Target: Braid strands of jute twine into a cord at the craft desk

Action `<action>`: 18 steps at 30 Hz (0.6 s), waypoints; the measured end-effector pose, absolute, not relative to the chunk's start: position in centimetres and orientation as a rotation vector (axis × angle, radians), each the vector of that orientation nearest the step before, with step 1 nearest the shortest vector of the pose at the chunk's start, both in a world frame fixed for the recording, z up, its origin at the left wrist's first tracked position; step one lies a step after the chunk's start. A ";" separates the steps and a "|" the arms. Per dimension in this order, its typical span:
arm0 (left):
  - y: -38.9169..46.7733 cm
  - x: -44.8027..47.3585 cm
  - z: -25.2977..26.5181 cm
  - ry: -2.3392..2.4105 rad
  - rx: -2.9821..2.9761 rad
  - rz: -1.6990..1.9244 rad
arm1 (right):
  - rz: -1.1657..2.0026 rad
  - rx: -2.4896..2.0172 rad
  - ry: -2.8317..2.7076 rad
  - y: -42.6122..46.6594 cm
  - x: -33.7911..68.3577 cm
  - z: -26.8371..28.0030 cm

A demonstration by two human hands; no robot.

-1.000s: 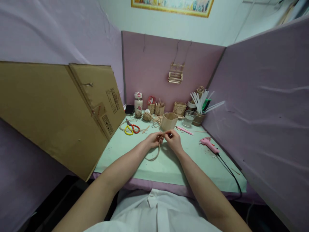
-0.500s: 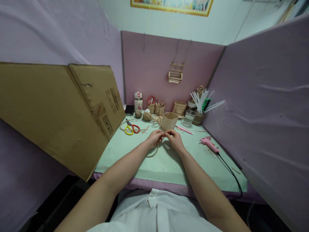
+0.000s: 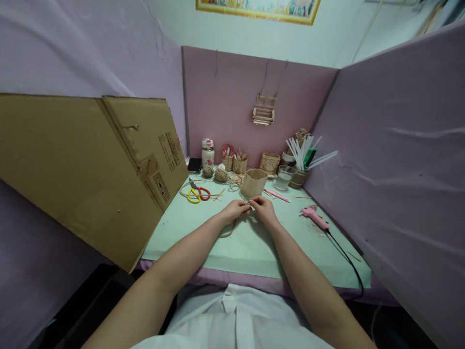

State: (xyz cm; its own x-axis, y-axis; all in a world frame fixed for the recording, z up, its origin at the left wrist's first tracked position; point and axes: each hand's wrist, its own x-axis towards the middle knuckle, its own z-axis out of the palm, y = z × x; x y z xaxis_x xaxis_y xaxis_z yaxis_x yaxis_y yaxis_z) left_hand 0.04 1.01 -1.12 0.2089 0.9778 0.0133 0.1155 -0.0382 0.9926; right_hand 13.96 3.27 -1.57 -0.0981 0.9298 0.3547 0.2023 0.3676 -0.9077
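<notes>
My left hand and my right hand meet over the middle of the table, both with fingers pinched together. A tan cord hangs from my left hand and curves down onto the tabletop. The fingertips of my right hand pinch at the cord's end beside the left ones; the exact grip there is too small to make out. Just behind my hands stands a round holder made of upright wooden sticks, apart from the fingers.
Scissors with red and yellow handles lie at the left, before balls of twine. A pink glue gun with a black cable lies at the right. A water cup stands by white glue sticks. Cardboard leans at left.
My left hand has dropped slightly and its fingers have shifted against the right ones. The hanging cord has moved a little with it. Nothing else on the table has moved.
</notes>
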 end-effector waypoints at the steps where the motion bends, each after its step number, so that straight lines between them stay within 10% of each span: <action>1: 1.1 0.0 -1.2 1.182 1.484 1.048 | 0.859 -1.059 -1.560 3.3 14.0 -1.6; 18: 1.0 1.1 -1.7 1.245 1.726 1.104 | 0.611 -1.220 -1.501 3.7 14.3 -1.6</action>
State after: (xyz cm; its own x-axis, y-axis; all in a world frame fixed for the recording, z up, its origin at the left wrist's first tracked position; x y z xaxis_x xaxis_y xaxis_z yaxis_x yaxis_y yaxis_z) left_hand 1.10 0.99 -1.68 0.1634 0.9609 0.2236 0.3370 -0.2674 0.9027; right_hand 14.33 3.65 -1.57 0.0800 0.9118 0.4028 0.3717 0.3476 -0.8608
